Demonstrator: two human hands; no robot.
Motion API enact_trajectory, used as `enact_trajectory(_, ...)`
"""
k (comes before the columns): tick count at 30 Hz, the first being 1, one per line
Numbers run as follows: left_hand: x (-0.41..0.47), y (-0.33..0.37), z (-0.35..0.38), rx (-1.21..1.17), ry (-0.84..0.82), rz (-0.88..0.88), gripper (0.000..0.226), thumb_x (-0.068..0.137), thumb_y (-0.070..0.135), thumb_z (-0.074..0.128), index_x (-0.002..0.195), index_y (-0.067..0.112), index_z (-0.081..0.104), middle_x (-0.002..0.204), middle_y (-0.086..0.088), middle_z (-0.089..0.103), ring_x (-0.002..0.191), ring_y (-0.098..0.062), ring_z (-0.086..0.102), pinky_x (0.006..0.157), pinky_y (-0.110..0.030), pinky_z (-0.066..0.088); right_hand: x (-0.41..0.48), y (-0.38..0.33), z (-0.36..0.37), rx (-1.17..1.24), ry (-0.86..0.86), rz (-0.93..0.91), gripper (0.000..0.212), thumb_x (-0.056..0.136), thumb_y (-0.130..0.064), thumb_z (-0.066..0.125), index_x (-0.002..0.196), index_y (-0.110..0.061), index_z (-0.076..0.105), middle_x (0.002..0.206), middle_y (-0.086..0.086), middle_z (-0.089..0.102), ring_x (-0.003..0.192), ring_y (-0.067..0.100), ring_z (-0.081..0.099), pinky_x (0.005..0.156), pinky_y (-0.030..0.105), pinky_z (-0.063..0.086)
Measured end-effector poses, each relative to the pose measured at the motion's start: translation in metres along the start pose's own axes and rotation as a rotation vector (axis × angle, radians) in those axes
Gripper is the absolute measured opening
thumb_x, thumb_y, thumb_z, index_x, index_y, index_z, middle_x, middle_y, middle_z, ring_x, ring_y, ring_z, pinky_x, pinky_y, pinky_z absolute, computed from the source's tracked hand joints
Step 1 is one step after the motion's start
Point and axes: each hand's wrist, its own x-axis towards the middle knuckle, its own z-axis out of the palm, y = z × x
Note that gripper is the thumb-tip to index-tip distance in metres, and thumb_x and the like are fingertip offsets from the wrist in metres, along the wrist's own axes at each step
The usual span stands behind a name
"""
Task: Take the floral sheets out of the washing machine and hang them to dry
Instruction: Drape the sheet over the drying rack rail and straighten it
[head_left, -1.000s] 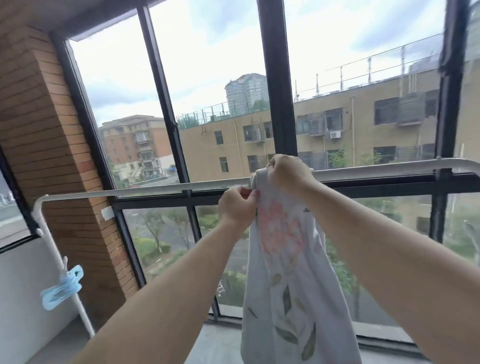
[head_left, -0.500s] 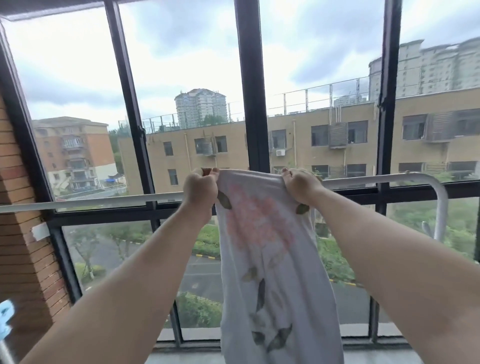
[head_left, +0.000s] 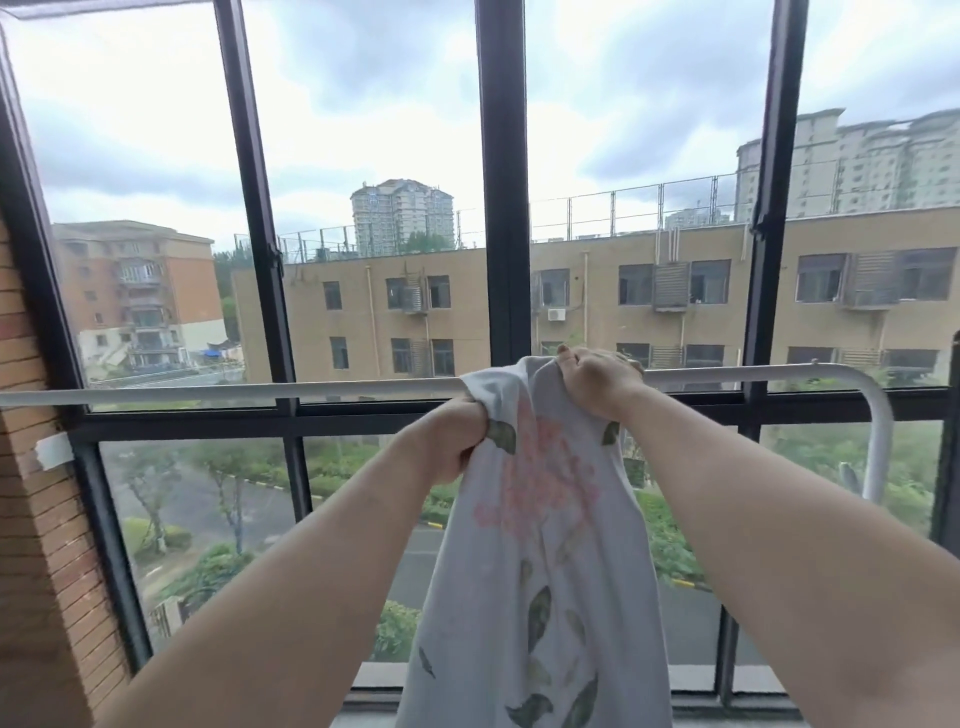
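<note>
- Our left hand (head_left: 457, 439) is curled tight round a bunched fold of the floral sheet (head_left: 545, 551). It sits just under the rail (head_left: 260, 391), with the back of the hand toward us.
- Our right hand (head_left: 597, 379) is a closed fist gripping the top of the same sheet. It rests at the rail, a little higher than the left hand.
- The floral sheet covers the rail between the two hands, right of the rail's middle and well short of its right end. We cannot tell how much of it hangs on the far side.
- From the hands the cloth drops straight down, out of the bottom edge of the view. It is white, with a pink bloom just below the hands and green leaves lower down.
- The rail is a white tube running across from the left edge. It bends downward at its right end (head_left: 878, 410).
- Behind it stands a dark window frame (head_left: 501, 208), with a brick wall (head_left: 31, 519) on the left.
- A pale tab (head_left: 52, 451) sticks to the frame below the rail's left end.
- Through the glass we see a tan building (head_left: 649, 332), a road and trees.
</note>
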Motion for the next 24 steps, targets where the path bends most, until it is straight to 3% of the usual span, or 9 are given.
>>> enact_trajectory(2,0.006,0.003,0.008,0.037,0.043,0.050,0.024,0.096,0.002,0.051,0.111,0.002,0.071,0.107,-0.020,0.073,0.099,-0.037,0.070,0.095,-0.052,0.056,0.002,0.002,-0.001,-0.006,-0.006,0.000,0.061,0.106,-0.051,0.014,0.144,-0.020,0.050,0.153,0.011,0.046,0.144,0.027,0.037,0.120,0.043,0.021)
enact_trajectory(6,0.015,0.007,0.024,-0.124,-0.005,0.016,0.020,0.099,0.003,0.049,0.096,0.000,0.069,0.084,-0.014,0.071,0.076,-0.027,0.068,0.080,-0.041,0.060,0.005,0.002,0.002,-0.005,-0.007,-0.026,0.061,0.106,-0.050,0.014,0.140,-0.018,0.053,0.150,0.012,0.049,0.140,0.029,0.041,0.119,0.046,0.023)
enact_trajectory(9,0.021,0.008,0.029,-0.138,0.059,-0.071,0.023,0.101,0.007,0.043,0.090,0.004,0.063,0.092,-0.011,0.063,0.092,-0.027,0.060,0.101,-0.042,0.050,0.005,0.002,0.005,0.002,0.011,-0.038,0.063,0.105,-0.052,0.011,0.139,-0.018,0.052,0.148,0.013,0.050,0.140,0.030,0.040,0.118,0.045,0.023)
enact_trajectory(12,0.021,0.008,0.024,-0.190,0.007,-0.068,0.031,0.098,-0.001,0.035,0.114,0.000,0.061,0.110,-0.017,0.059,0.103,-0.028,0.057,0.113,-0.042,0.040,0.002,0.004,0.006,0.016,0.013,-0.043,0.068,0.103,-0.058,0.008,0.138,-0.020,0.053,0.145,0.014,0.050,0.139,0.031,0.038,0.115,0.046,0.021)
enact_trajectory(14,0.021,0.009,0.021,-0.213,-0.037,-0.098,0.028,0.099,0.003,0.040,0.117,0.003,0.061,0.112,-0.017,0.057,0.106,-0.027,0.055,0.115,-0.043,0.036,0.002,0.003,0.007,0.027,0.010,-0.045,0.069,0.102,-0.060,0.008,0.137,-0.021,0.052,0.145,0.013,0.049,0.140,0.031,0.037,0.115,0.046,0.020)
enact_trajectory(17,0.023,0.014,0.025,-0.166,-0.051,-0.095,0.018,0.100,0.010,0.042,0.111,0.012,0.057,0.108,-0.011,0.050,0.101,-0.023,0.047,0.099,-0.036,0.039,0.003,0.000,0.010,0.029,0.027,-0.045,0.068,0.102,-0.059,0.008,0.138,-0.022,0.052,0.146,0.011,0.049,0.140,0.029,0.037,0.116,0.046,0.020)
enact_trajectory(21,0.030,0.019,0.032,0.010,0.136,0.021,0.019,0.098,0.015,0.049,0.102,0.013,0.067,0.092,-0.005,0.066,0.077,-0.017,0.062,0.071,-0.024,0.053,0.001,0.000,0.014,0.058,0.069,-0.033,0.063,0.102,-0.054,0.010,0.134,-0.024,0.055,0.142,0.010,0.052,0.137,0.030,0.039,0.116,0.046,0.021)
enact_trajectory(23,0.032,0.020,0.036,0.038,0.173,0.048,0.018,0.097,0.015,0.054,0.104,0.016,0.070,0.088,-0.002,0.068,0.073,-0.013,0.063,0.069,-0.022,0.056,0.001,0.000,0.014,0.049,0.084,-0.021,0.061,0.102,-0.052,0.011,0.131,-0.024,0.057,0.140,0.010,0.053,0.134,0.030,0.043,0.114,0.046,0.023)
enact_trajectory(24,0.032,0.021,0.037,0.056,0.188,0.034,0.017,0.098,0.016,0.054,0.105,0.016,0.069,0.090,-0.002,0.067,0.077,-0.014,0.061,0.076,-0.025,0.057,0.001,0.000,0.014,0.046,0.089,-0.017,0.061,0.101,-0.051,0.011,0.130,-0.024,0.057,0.140,0.009,0.054,0.133,0.030,0.044,0.114,0.046,0.024)
